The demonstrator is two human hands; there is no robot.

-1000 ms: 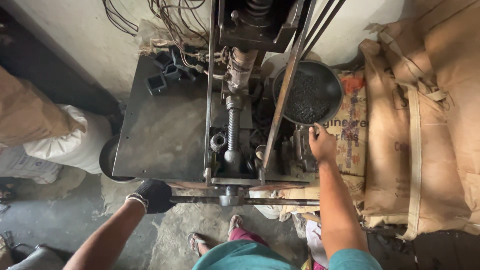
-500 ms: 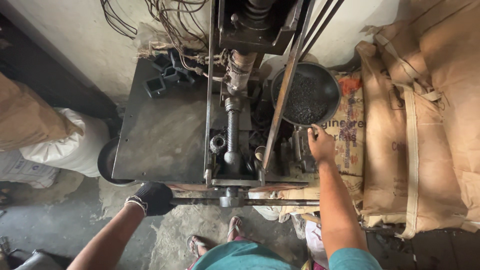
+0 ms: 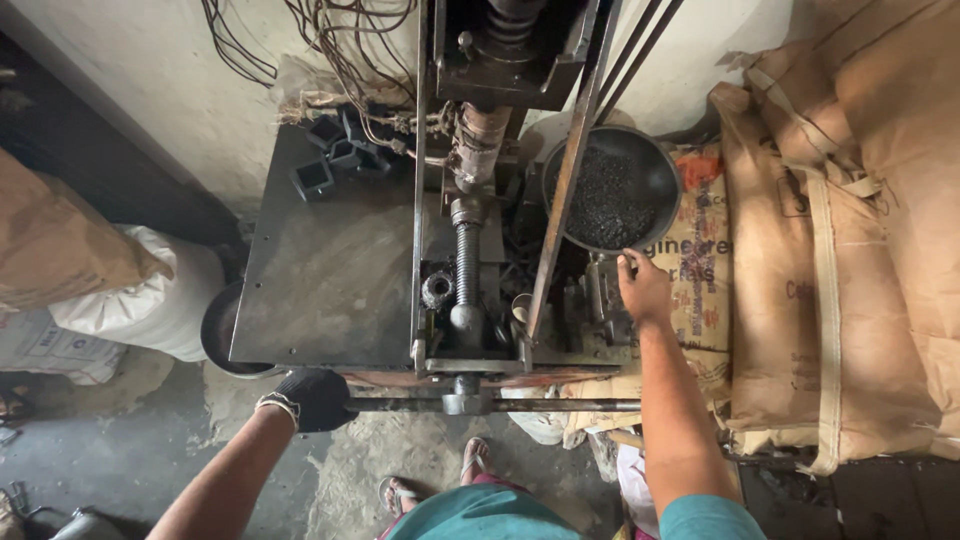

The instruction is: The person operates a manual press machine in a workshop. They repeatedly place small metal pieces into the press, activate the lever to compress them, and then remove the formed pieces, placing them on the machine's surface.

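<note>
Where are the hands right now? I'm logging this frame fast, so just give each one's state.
Left hand: gloved, closed around the horizontal bar at the press's front.
Right hand: bare, fingers at the rim of the pan of dark granules; grip cannot be told.

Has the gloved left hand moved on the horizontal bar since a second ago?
No. The left hand grips the left end of the horizontal bar, just below the metal table edge, as before.
</note>
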